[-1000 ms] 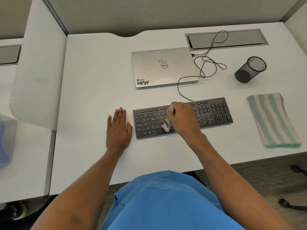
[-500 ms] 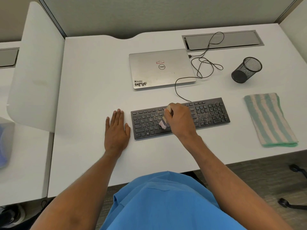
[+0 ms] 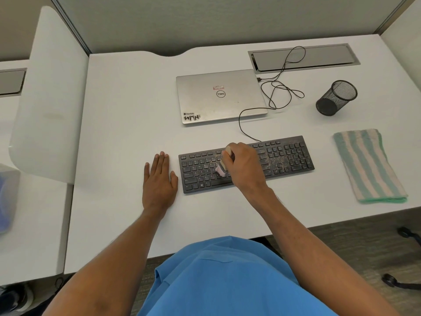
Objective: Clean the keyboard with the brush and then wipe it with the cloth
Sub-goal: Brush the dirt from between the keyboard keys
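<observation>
A black keyboard (image 3: 284, 159) lies across the middle of the white desk (image 3: 127, 115), with pale crumbs scattered over its right half. My right hand (image 3: 245, 166) is above the keyboard's middle, closed around a small brush (image 3: 221, 168) whose pinkish bristles touch the keys left of centre. My left hand (image 3: 159, 181) rests flat on the desk just left of the keyboard, fingers apart, holding nothing. A folded cloth (image 3: 369, 165) with green and white stripes lies to the right of the keyboard.
A closed silver laptop (image 3: 218, 96) sits behind the keyboard, with a black cable (image 3: 276, 87) looping from it. A black mesh pen cup (image 3: 337, 98) lies on its side at the back right. A white divider panel (image 3: 47, 99) stands at the left.
My right hand has drawn the brush a little to the left and up across the keys. My left hand has stayed flat on the desk.
</observation>
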